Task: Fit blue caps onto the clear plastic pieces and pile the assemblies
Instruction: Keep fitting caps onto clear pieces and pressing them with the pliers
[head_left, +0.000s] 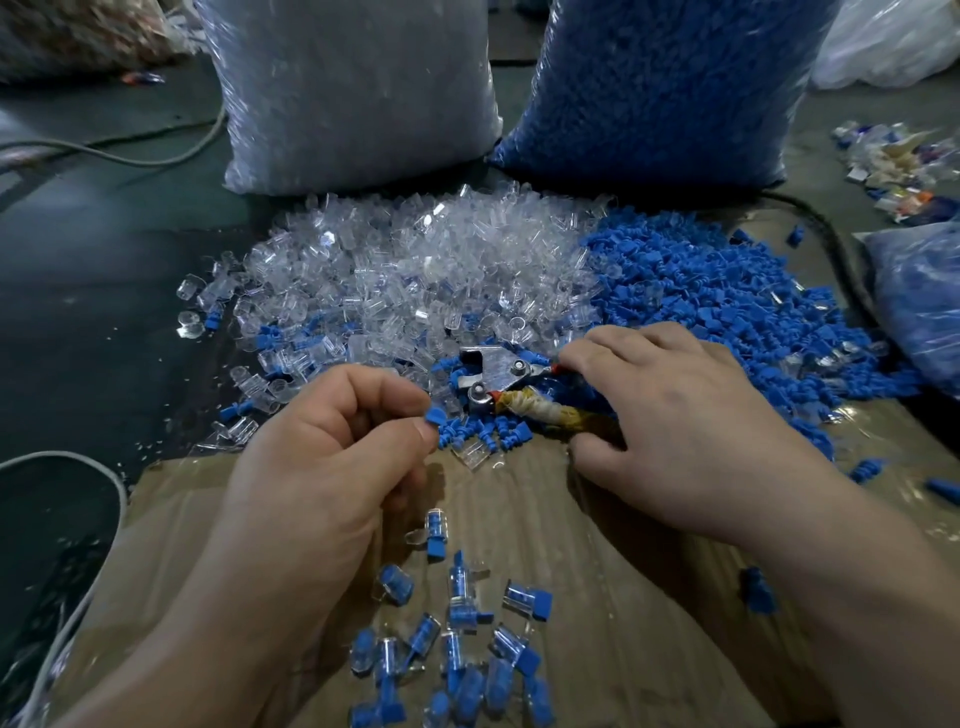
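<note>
Head view: left hand (332, 441) pinches cap (434, 416), thumb and forefinger; right hand (675, 415) curled round tool (493, 374) handles, beside clear pieces (405, 270).

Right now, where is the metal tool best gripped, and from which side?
By its cloth-wrapped handle, coming from the right. The metal tool points its head left, and both handles trail toward the right hand, whose fingers curl round them.
</note>
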